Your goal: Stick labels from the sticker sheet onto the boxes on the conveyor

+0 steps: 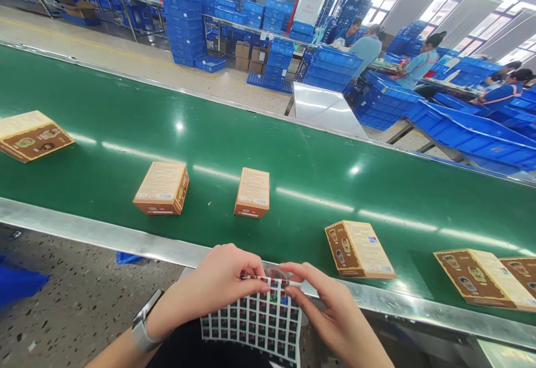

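Note:
Both hands are low in the middle of the head view, at the belt's near edge. A sheet of small square stickers or labels (251, 319), dark with white borders, hangs below them. My left hand (228, 276), with a watch (146, 309) on its wrist, pinches the sheet's top edge between thumb and fingers. My right hand (329, 304) has thumb and forefinger closed at the sheet's top right corner. Between the fingertips is a small clear, shiny piece; whether it is a peeled sticker I cannot tell. Silvery-green and blue glints show on squares near that corner.
A green conveyor belt (293, 158) crosses the view with a metal rim (167, 248). Brown and cream boxes lie on it, among them one left (161, 186), one central (253, 189) and one right (360, 251). Beyond are stacked blue crates (180, 16) and several people seated at work.

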Action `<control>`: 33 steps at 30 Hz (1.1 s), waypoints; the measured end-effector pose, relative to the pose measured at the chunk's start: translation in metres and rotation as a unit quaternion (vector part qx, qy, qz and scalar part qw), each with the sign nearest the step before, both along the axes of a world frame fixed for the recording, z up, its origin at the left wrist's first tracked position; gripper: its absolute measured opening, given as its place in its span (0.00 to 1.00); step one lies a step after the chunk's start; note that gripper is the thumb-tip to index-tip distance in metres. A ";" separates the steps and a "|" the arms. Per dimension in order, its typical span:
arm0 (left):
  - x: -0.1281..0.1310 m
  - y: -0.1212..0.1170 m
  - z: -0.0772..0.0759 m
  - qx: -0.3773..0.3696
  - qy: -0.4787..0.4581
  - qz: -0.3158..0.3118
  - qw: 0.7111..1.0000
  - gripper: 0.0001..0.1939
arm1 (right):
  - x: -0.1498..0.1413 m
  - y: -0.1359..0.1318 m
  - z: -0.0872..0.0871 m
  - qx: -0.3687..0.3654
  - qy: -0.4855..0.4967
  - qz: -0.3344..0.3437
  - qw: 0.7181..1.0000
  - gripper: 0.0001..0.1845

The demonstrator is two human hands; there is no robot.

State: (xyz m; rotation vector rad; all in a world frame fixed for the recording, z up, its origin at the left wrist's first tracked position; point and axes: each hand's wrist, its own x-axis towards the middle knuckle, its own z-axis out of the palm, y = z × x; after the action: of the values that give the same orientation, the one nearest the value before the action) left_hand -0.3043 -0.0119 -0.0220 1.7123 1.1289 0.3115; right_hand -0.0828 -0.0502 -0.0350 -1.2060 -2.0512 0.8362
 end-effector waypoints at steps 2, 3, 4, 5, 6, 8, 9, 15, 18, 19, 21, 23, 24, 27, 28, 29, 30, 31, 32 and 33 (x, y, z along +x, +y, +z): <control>0.001 -0.002 -0.004 0.018 0.005 0.006 1.000 0.05 | -0.001 0.001 0.002 0.008 -0.005 0.000 1.000 0.14; 0.001 -0.003 -0.006 0.028 0.006 0.007 1.000 0.05 | -0.002 0.002 0.003 0.009 -0.010 0.002 1.000 0.13; 0.000 -0.004 -0.008 0.038 0.007 0.008 0.999 0.05 | -0.003 0.003 0.003 0.008 -0.015 0.005 1.000 0.11; 0.000 -0.005 -0.009 0.045 0.006 0.008 0.999 0.05 | -0.005 0.004 0.004 0.004 -0.018 0.009 1.000 0.07; -0.001 -0.005 -0.009 0.050 0.004 0.008 0.999 0.05 | -0.006 0.005 0.005 0.001 -0.017 0.012 1.000 0.03; -0.002 -0.005 -0.009 0.051 0.000 0.006 0.999 0.05 | -0.009 0.005 0.004 -0.007 -0.008 0.016 1.000 0.05; -0.002 -0.005 -0.008 0.050 -0.002 0.005 0.999 0.06 | -0.010 0.005 0.003 -0.013 -0.003 0.017 1.000 0.06; 0.001 -0.002 -0.001 0.034 0.005 0.000 0.999 0.09 | -0.010 0.003 -0.001 -0.035 0.013 0.024 0.999 0.08; 0.001 -0.002 -0.001 0.031 0.013 0.003 0.999 0.07 | -0.012 0.003 -0.002 -0.072 0.033 0.015 0.997 0.09; 0.001 -0.003 -0.001 0.033 0.015 0.002 0.999 0.06 | -0.013 0.003 -0.002 -0.088 0.036 0.011 0.995 0.08; 0.001 -0.003 -0.001 0.041 0.011 -0.004 0.999 0.06 | -0.015 0.004 -0.002 -0.109 0.038 0.009 0.993 0.07; 0.002 -0.003 -0.001 0.044 0.004 -0.006 0.999 0.06 | -0.016 0.004 -0.002 -0.112 0.040 0.011 0.993 0.07; 0.002 -0.003 -0.001 0.042 0.002 -0.007 0.999 0.06 | -0.017 0.004 -0.003 -0.107 0.044 0.011 0.993 0.07; 0.002 -0.002 0.001 0.031 0.001 -0.010 0.999 0.06 | -0.018 0.003 -0.003 -0.086 0.054 0.011 0.995 0.07; 0.002 -0.002 0.002 0.028 0.000 -0.012 1.000 0.07 | -0.018 0.002 -0.002 -0.080 0.053 0.013 0.995 0.07; 0.001 -0.002 0.002 0.026 -0.001 -0.015 1.000 0.07 | -0.018 0.002 -0.002 -0.073 0.049 0.014 0.996 0.08; 0.001 -0.002 0.003 0.026 -0.002 -0.017 1.000 0.07 | -0.018 0.002 -0.002 -0.066 0.041 0.016 0.997 0.08; 0.001 -0.002 0.002 0.026 -0.002 -0.018 1.000 0.07 | -0.018 0.002 -0.002 -0.060 0.030 0.017 0.998 0.09; 0.001 -0.002 0.002 0.027 -0.001 -0.018 0.999 0.07 | -0.017 0.002 -0.003 -0.053 0.019 0.017 0.998 0.09; 0.002 -0.002 0.002 0.029 0.003 -0.017 0.999 0.07 | -0.016 0.002 -0.004 -0.047 0.006 0.017 0.999 0.10</control>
State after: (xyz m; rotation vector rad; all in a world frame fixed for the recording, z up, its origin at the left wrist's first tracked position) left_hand -0.3027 -0.0139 -0.0203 1.7824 1.1024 0.3211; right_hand -0.0990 -0.0485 -0.0386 -1.2165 -2.0470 0.9639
